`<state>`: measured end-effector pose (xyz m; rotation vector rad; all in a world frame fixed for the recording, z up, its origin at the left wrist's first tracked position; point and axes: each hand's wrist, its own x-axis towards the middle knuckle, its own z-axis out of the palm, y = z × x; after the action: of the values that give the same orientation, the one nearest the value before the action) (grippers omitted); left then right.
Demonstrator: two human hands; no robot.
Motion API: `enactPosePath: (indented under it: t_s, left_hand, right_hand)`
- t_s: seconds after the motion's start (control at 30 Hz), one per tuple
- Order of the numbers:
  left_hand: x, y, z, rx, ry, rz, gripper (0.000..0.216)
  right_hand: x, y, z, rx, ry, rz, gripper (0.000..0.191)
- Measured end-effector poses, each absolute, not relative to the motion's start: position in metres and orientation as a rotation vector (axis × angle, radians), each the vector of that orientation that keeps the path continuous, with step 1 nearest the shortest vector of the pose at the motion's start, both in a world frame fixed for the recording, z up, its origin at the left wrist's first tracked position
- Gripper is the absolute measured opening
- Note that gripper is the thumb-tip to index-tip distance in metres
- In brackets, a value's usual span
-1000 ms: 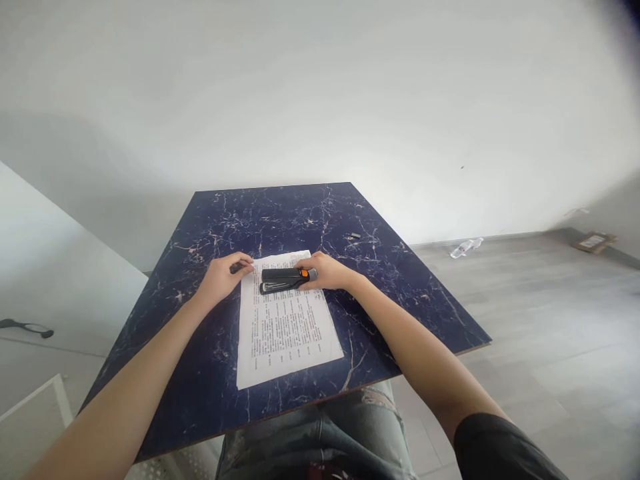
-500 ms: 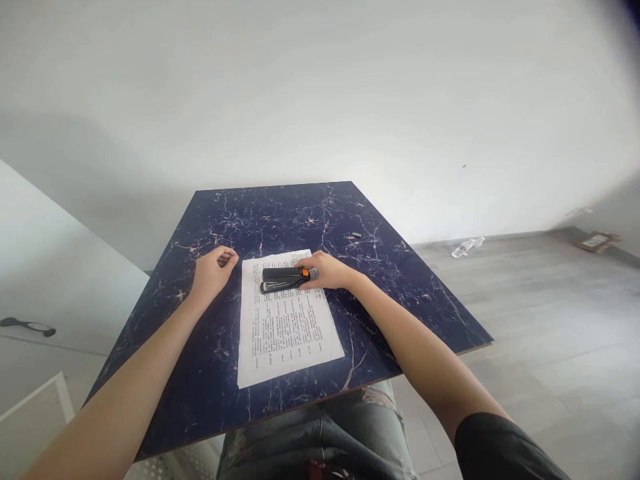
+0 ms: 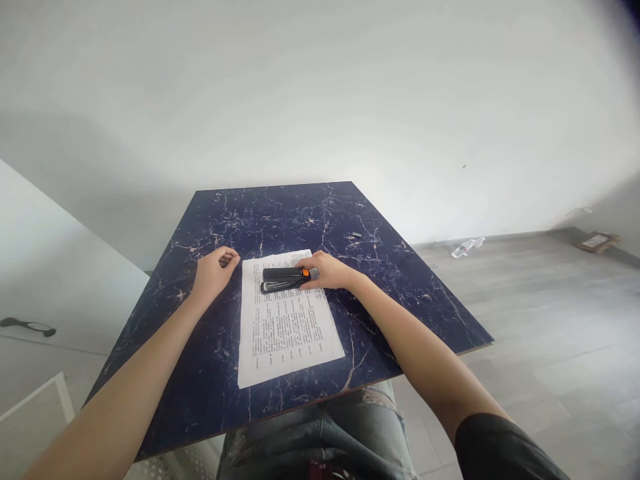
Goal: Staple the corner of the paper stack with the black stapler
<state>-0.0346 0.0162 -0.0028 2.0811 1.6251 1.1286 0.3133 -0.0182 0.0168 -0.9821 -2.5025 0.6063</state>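
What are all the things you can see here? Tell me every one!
table: one, dark blue with white veins, in the middle
paper: one sheet, white with print, flat on the table
stapler: one, black with an orange spot, lying on the paper's far end
small dark bit: one, far right part of the table
bottle: one, clear, on the grey floor
cardboard box: one, brown, on the floor far right
black object: one, on the white surface at left
jeans: grey-blue, under the near table edge
left hand: curled, on the table beside the paper's left edge
right hand: holding the stapler's right end
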Motion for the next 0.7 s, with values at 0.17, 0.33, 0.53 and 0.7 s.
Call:
enactPosePath:
  t_s: [0.17,0.33,0.53,0.7]
  left_hand:
    - [-0.0342,0.0163,-0.0031,2.075,1.621,1.128,0.016]
    - [-0.0338,0.0161,-0.0031,2.073,1.623,1.117,0.016]
    - [-0.0337,0.0155,-0.0022,2.081,1.617,1.107,0.016]
    - [-0.0344,0.0151,-0.0006,2.073,1.633,1.073,0.018]
  right_hand:
    - [0.3135,-0.0171,0.0149,-0.987,-2.494,0.615,0.037]
    - [0.3136,-0.0166,0.0146,-0.98,-2.495,0.609,0.037]
    - [0.3131,-0.0166,0.0134,-0.989,-2.502,0.597,0.037]
    - [0.3154,-0.0188,0.0154,-0.976,-2.506,0.587,0.035]
